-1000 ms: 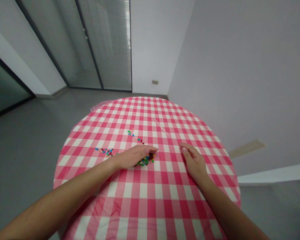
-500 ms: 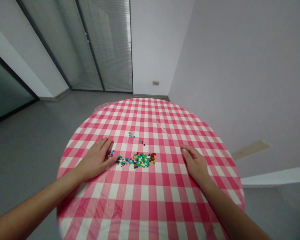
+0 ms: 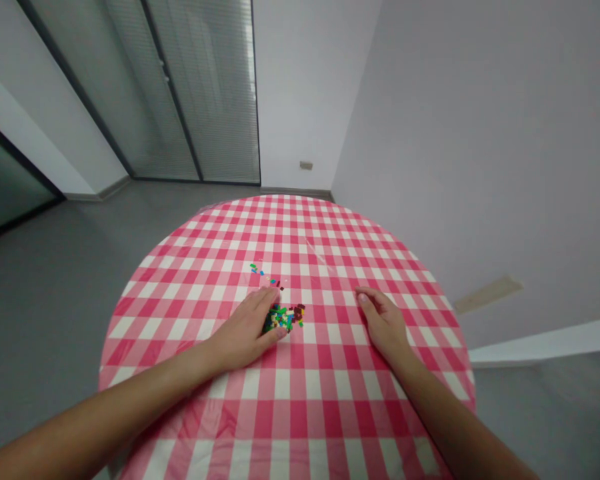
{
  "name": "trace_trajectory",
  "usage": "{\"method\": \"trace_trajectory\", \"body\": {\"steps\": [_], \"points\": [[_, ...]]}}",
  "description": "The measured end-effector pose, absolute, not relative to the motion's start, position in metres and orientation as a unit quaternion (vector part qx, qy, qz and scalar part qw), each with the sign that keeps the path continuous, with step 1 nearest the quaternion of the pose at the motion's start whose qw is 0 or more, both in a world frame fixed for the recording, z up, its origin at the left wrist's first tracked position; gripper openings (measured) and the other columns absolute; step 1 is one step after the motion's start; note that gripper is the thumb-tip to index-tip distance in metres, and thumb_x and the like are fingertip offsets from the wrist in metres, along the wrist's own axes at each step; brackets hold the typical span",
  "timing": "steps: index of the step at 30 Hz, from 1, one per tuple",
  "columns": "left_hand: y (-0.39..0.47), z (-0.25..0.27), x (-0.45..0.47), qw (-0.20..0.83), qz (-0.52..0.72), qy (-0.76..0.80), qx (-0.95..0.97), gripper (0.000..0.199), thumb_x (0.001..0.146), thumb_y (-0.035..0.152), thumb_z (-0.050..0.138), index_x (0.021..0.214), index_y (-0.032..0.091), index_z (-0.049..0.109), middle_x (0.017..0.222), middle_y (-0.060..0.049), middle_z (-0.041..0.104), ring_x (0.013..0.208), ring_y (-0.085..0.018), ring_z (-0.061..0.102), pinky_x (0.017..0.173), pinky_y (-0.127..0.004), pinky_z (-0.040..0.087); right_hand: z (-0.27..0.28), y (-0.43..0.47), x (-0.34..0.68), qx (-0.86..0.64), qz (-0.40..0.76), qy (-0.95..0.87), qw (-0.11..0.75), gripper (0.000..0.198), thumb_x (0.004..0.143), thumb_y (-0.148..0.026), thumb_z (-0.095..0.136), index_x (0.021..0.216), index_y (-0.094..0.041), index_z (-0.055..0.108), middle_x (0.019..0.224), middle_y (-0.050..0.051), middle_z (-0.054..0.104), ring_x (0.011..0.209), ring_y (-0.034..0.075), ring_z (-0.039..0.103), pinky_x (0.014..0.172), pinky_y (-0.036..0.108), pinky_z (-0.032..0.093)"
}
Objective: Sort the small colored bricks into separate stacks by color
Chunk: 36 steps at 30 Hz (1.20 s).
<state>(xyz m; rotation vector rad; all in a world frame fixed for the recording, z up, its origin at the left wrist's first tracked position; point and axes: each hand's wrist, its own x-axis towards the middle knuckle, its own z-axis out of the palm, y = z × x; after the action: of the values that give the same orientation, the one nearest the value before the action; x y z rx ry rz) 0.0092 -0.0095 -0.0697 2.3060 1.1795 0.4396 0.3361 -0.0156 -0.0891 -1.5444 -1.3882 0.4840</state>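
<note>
Checked cloth covers the table (image 3: 300,383). Left hand (image 3: 245,328) open, palm down, thumb apart from the fingers, cupped around the left side of a small pile of coloured bricks (image 3: 286,319). Right hand (image 3: 384,325) on the cloth, well right of the pile, fingers loosely curled; cannot tell whether fully closed. Stray bricks (image 3: 262,273) trail just beyond the left fingertips. Farther off: glass partition (image 3: 225,100).

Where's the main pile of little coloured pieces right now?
In the head view, the pile lies on the checkered tablecloth, just below the picture's centre, in the crook of the left hand; the right hand is apart, off to its right.
</note>
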Motion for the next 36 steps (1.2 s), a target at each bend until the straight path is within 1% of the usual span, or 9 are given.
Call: {"method": "trace_trajectory", "body": {"steps": [4, 8, 13, 15, 18, 21, 26, 29, 36], "points": [[-0.01, -0.063, 0.037, 0.299, 0.158, 0.402, 0.851, 0.077, 0.101, 0.067, 0.041, 0.157, 0.014, 0.034, 0.164, -0.024, 0.037, 0.153, -0.042, 0.031, 0.125, -0.066, 0.025, -0.09, -0.015, 0.337, -0.632, 0.204, -0.565, 0.489, 0.043, 0.09, -0.06, 0.06, 0.105, -0.023, 0.076, 0.108, 0.012, 0.078, 0.101, 0.03, 0.072, 0.092, 0.051, 0.058], [-0.012, -0.058, 0.059, 0.326, 0.194, 0.344, 0.859, 0.071, 0.102, 0.067, 0.041, 0.153, 0.018, 0.042, 0.156, -0.021, 0.049, 0.144, -0.039, 0.046, 0.121, -0.06, 0.035, -0.089, -0.015, 0.337, -0.631, 0.206, -0.567, 0.488, 0.042, 0.091, -0.059, 0.06, 0.106, -0.023, 0.076, 0.108, 0.012, 0.078, 0.101, 0.03, 0.072, 0.091, 0.051, 0.058], [0.004, -0.055, 0.06, 0.351, 0.204, 0.309, 0.86, 0.076, 0.103, 0.07, 0.032, 0.158, 0.018, 0.036, 0.164, -0.019, 0.041, 0.152, -0.034, 0.038, 0.125, -0.054, 0.032, -0.09, -0.016, 0.336, -0.629, 0.215, -0.56, 0.494, 0.042, 0.091, -0.059, 0.06, 0.106, -0.023, 0.075, 0.108, 0.012, 0.078, 0.101, 0.03, 0.071, 0.091, 0.05, 0.058], [0.022, -0.055, 0.049, 0.313, 0.207, 0.338, 0.863, 0.072, 0.105, 0.067, 0.027, 0.158, 0.018, 0.038, 0.165, -0.017, 0.039, 0.154, -0.033, 0.034, 0.126, -0.054, 0.028, -0.091, -0.015, 0.337, -0.631, 0.222, -0.56, 0.489, 0.042, 0.092, -0.059, 0.06, 0.107, -0.023, 0.075, 0.109, 0.012, 0.077, 0.103, 0.029, 0.071, 0.092, 0.05, 0.058], [0.055, -0.06, 0.024, 0.204, 0.195, 0.422, 0.861, 0.064, 0.107, 0.06, 0.029, 0.155, 0.02, 0.043, 0.166, -0.016, 0.039, 0.155, -0.034, 0.03, 0.128, -0.058, 0.018, -0.094, -0.014, 0.339, -0.631, 0.231, -0.558, 0.487, 0.043, 0.092, -0.06, 0.06, 0.109, -0.023, 0.074, 0.108, 0.012, 0.077, 0.101, 0.029, 0.071, 0.093, 0.051, 0.057], [0.082, -0.068, 0.001, 0.147, 0.17, 0.482, 0.847, 0.062, 0.106, 0.058, 0.034, 0.152, 0.019, 0.046, 0.164, -0.016, 0.042, 0.155, -0.038, 0.029, 0.125, -0.063, 0.02, -0.096, -0.013, 0.34, -0.63, 0.232, -0.556, 0.49, 0.042, 0.091, -0.06, 0.06, 0.109, -0.023, 0.073, 0.108, 0.011, 0.076, 0.101, 0.028, 0.071, 0.093, 0.051, 0.057], [0.091, -0.072, -0.004, 0.189, 0.138, 0.418, 0.878, 0.055, 0.106, 0.054, 0.033, 0.142, 0.018, 0.056, 0.157, -0.013, 0.052, 0.15, -0.034, 0.039, 0.125, -0.057, 0.026, -0.098, -0.013, 0.34, -0.626, 0.236, -0.558, 0.492, 0.042, 0.092, -0.059, 0.061, 0.111, -0.024, 0.072, 0.11, 0.011, 0.076, 0.101, 0.027, 0.07, 0.093, 0.05, 0.057], [0.082, -0.068, 0.011, 0.232, 0.142, 0.368, 0.889, 0.054, 0.107, 0.054, 0.032, 0.142, 0.02, 0.056, 0.156, -0.011, 0.054, 0.149, -0.032, 0.042, 0.126, -0.055, 0.027, -0.097, -0.013, 0.339, -0.623, 0.24, -0.556, 0.496, 0.042, 0.092, -0.059, 0.062, 0.111, -0.023, 0.072, 0.11, 0.011, 0.076, 0.101, 0.027, 0.07, 0.092, 0.049, 0.057], [0.054, -0.062, 0.048, 0.335, 0.177, 0.233, 0.895, 0.063, 0.107, 0.063, 0.03, 0.136, 0.019, 0.065, 0.147, -0.015, 0.062, 0.14, -0.032, 0.054, 0.12, -0.048, 0.04, -0.096, -0.013, 0.338, -0.628, 0.242, -0.551, 0.494, 0.043, 0.091, -0.06, 0.062, 0.111, -0.023, 0.071, 0.108, 0.012, 0.076, 0.099, 0.028, 0.07, 0.091, 0.05, 0.058]]}}
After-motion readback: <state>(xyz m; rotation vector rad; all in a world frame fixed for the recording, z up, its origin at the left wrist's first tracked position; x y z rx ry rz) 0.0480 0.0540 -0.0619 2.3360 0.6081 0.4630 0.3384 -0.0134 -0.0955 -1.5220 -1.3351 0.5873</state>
